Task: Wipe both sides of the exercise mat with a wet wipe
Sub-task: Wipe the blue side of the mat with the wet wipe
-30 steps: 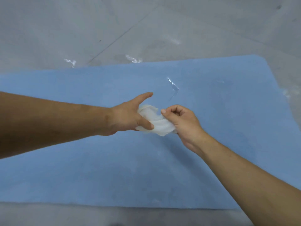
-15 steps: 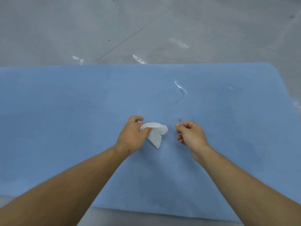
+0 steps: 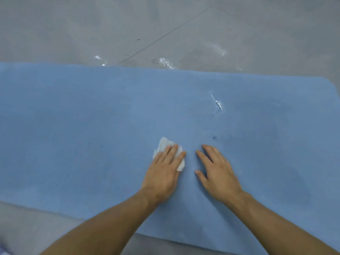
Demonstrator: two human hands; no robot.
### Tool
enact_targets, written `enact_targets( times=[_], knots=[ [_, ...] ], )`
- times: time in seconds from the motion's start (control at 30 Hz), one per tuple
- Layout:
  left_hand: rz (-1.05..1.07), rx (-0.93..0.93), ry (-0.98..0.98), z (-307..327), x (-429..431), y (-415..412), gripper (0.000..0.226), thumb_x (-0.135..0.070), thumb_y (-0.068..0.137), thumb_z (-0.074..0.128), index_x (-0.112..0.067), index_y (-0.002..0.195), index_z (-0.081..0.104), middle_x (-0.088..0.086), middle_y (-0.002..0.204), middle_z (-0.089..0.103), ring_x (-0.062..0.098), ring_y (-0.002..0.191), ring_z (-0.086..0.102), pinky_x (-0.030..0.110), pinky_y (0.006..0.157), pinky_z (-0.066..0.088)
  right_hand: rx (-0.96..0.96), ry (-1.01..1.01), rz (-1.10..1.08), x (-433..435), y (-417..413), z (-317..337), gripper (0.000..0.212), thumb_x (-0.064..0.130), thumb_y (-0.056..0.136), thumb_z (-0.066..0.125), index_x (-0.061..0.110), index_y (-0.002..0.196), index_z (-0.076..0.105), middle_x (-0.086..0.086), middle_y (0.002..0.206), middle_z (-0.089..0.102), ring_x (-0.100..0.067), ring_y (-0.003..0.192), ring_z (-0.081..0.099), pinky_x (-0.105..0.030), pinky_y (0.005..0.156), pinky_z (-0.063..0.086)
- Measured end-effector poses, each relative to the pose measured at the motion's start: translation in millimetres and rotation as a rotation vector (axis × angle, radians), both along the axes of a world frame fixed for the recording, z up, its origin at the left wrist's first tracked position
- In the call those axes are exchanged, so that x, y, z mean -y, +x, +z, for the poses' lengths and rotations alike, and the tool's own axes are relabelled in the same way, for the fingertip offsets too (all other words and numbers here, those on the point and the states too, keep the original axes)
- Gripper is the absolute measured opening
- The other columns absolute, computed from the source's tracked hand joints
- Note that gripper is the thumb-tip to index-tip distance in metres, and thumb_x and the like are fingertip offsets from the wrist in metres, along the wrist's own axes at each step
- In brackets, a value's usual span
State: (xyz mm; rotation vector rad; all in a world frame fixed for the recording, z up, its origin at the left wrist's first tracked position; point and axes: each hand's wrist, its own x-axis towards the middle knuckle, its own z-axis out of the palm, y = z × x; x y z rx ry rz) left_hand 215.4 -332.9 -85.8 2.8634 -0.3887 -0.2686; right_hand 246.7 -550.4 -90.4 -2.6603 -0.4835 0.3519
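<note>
A blue exercise mat (image 3: 82, 126) lies flat on the floor and fills most of the view. My left hand (image 3: 164, 172) presses flat on a white wet wipe (image 3: 162, 147) near the mat's middle; the wipe shows past my fingertips and beside my index finger. My right hand (image 3: 217, 172) rests flat on the mat just to the right, fingers spread, holding nothing. A shiny wet streak (image 3: 217, 103) and a small dark speck (image 3: 214, 138) mark the mat beyond my right hand.
Grey glossy floor (image 3: 165, 24) surrounds the mat, with bright wet glints along the mat's far edge. The mat's rounded far right corner (image 3: 329, 83) is in view. A strip of floor shows at the near left.
Both hands held the wipe a second ago; the right hand let go. The left hand has laid the wipe down and flattened on it, and the right hand has opened flat onto the mat.
</note>
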Motion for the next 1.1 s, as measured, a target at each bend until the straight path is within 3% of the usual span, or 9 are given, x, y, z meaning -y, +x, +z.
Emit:
enact_targets(
  times=[0.1,0.27,0.47,0.6,0.67,0.77,0.93,1.03,1.1],
  knots=[
    [-0.151,0.028,0.009,-10.8,18.9,-31.5,0.056,-0.034,0.102,0.041,-0.029,0.158,0.039,0.009,0.169,0.026,0.027,0.157,0.021,0.043,0.125,0.016,0.123,-0.026,0.073,17.8,-12.4,-10.9,0.062,0.049,0.097,0.046,0.016,0.148,0.055,-0.007,0.162,0.042,-0.026,0.15,0.039,-0.044,0.118,0.039],
    [-0.268,0.057,0.07,-17.0,-13.5,-18.0,0.063,-0.038,0.106,0.038,-0.025,0.165,0.021,-0.003,0.173,0.012,0.017,0.16,0.008,0.037,0.127,0.01,0.219,-0.127,0.18,58.8,-20.3,-15.5,0.064,0.055,0.103,0.037,0.022,0.158,0.042,0.0,0.17,0.026,-0.018,0.157,0.024,-0.039,0.124,0.02],
    [0.105,-0.032,0.002,-18.4,-30.0,20.4,0.065,-0.048,0.106,0.016,-0.024,0.165,0.01,-0.011,0.172,0.005,0.007,0.159,-0.001,0.033,0.129,0.006,0.238,-0.17,0.088,78.3,-22.1,-20.4,0.069,0.058,0.104,0.033,0.019,0.161,0.037,-0.002,0.171,0.023,-0.019,0.158,0.02,-0.041,0.126,0.018],
    [0.334,-0.035,-0.009,-11.7,-17.9,63.2,0.07,-0.05,0.103,0.012,-0.016,0.164,0.02,-0.002,0.172,0.011,0.016,0.16,0.003,0.031,0.128,0.0,0.241,-0.19,-0.091,99.0,-17.4,-20.7,0.072,0.058,0.103,0.033,0.015,0.16,0.038,-0.007,0.171,0.025,-0.023,0.158,0.023,-0.043,0.126,0.021],
    [0.198,-0.046,0.013,-9.6,0.8,66.5,0.07,-0.049,0.102,0.01,-0.017,0.164,0.019,-0.004,0.172,0.007,0.014,0.159,0.001,0.034,0.129,0.001,0.246,-0.19,-0.098,104.2,-17.3,-21.6,0.072,0.059,0.103,0.032,0.016,0.161,0.036,-0.006,0.171,0.023,-0.022,0.158,0.021,-0.045,0.126,0.022],
    [-0.01,0.001,0.017,-11.3,44.5,49.6,0.062,-0.04,0.105,0.023,-0.015,0.161,0.033,0.003,0.171,0.021,0.021,0.159,0.015,0.045,0.127,0.021,0.25,-0.179,-0.099,104.3,-16.6,-20.9,0.072,0.058,0.102,0.034,0.017,0.161,0.035,-0.005,0.171,0.022,-0.021,0.159,0.019,-0.045,0.126,0.023],
    [-0.127,0.014,0.029,-16.3,65.4,39.2,0.057,-0.038,0.109,0.029,-0.019,0.163,0.028,0.002,0.173,0.016,0.021,0.16,0.009,0.04,0.127,0.01,0.263,-0.148,-0.116,105.1,-16.3,-20.8,0.071,0.057,0.101,0.037,0.018,0.159,0.04,-0.004,0.171,0.025,-0.02,0.157,0.024,-0.044,0.126,0.024],
    [-0.303,0.003,0.106,-16.4,27.4,63.1,0.058,-0.046,0.109,0.027,-0.024,0.162,0.03,0.001,0.171,0.021,0.021,0.158,0.017,0.036,0.126,0.011,0.271,-0.14,-0.114,105.3,-15.7,-20.9,0.07,0.056,0.1,0.038,0.017,0.159,0.041,-0.005,0.17,0.026,-0.021,0.157,0.025,-0.044,0.125,0.025],
    [-0.257,-0.001,0.108,-17.5,-5.4,83.8,0.06,-0.051,0.11,0.017,-0.025,0.162,0.029,0.0,0.169,0.023,0.024,0.156,0.024,0.035,0.125,0.013,0.274,-0.146,-0.113,105.6,-16.4,-21.3,0.07,0.055,0.1,0.039,0.016,0.159,0.04,-0.006,0.171,0.025,-0.021,0.157,0.025,-0.045,0.125,0.025]
  ],
)
